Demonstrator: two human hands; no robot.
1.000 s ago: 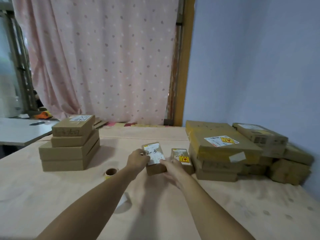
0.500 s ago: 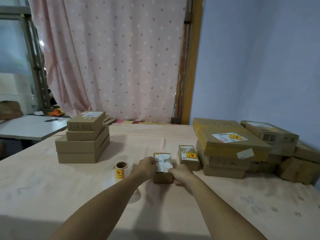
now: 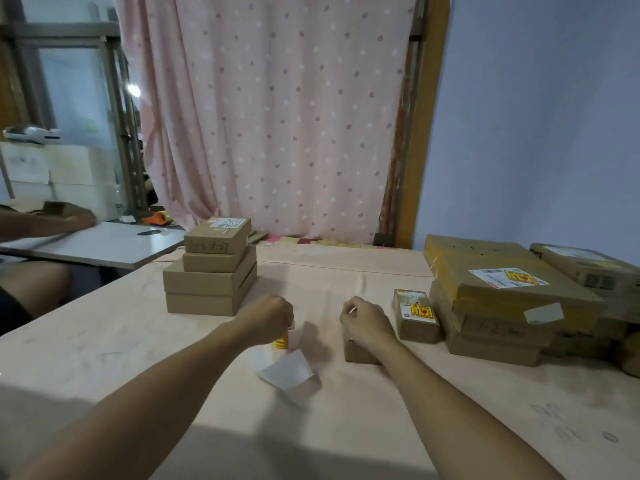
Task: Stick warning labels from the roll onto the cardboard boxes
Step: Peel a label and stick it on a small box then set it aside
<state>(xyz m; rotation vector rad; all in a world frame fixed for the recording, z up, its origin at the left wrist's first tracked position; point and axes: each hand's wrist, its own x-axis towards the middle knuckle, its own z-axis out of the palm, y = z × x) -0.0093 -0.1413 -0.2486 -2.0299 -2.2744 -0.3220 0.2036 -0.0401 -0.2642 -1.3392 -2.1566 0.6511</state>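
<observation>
Pink-clothed table (image 3: 346, 271), spotted curtain (image 3: 277, 116) behind, blue wall (image 3: 536, 116) to my right. Findings on progress follow.

Done, as far as I can see: the labelled box (image 3: 415, 329), just beside the right-hand pile, carries a yellow-and-red label (image 3: 420, 310) on its top. The big box (image 3: 512, 299) on top of that pile shows the same kind of sticker beside its shipping slip.

Outstanding: the stack (image 3: 211, 282) on the left – four boxes, with only a white slip on the top one and no warning sticker that I can see. The near box (image 3: 360, 353) sits under my right wrist with its top hidden, so I cannot tell whether it is labelled.

In hand: my left hand (image 3: 266, 318) is curled down over the roll (image 3: 281, 341) and grasps it from above. The roll stands on the cloth at centre, with a white backing strip (image 3: 285, 370) trailing toward me. My right hand (image 3: 367, 318) hovers over the near box with its fingers curled – whether it pinches anything, I cannot tell.

Judgement: partly done, with the left stack yet to do. The current step appears to be drawing a fresh label from the roll.
</observation>
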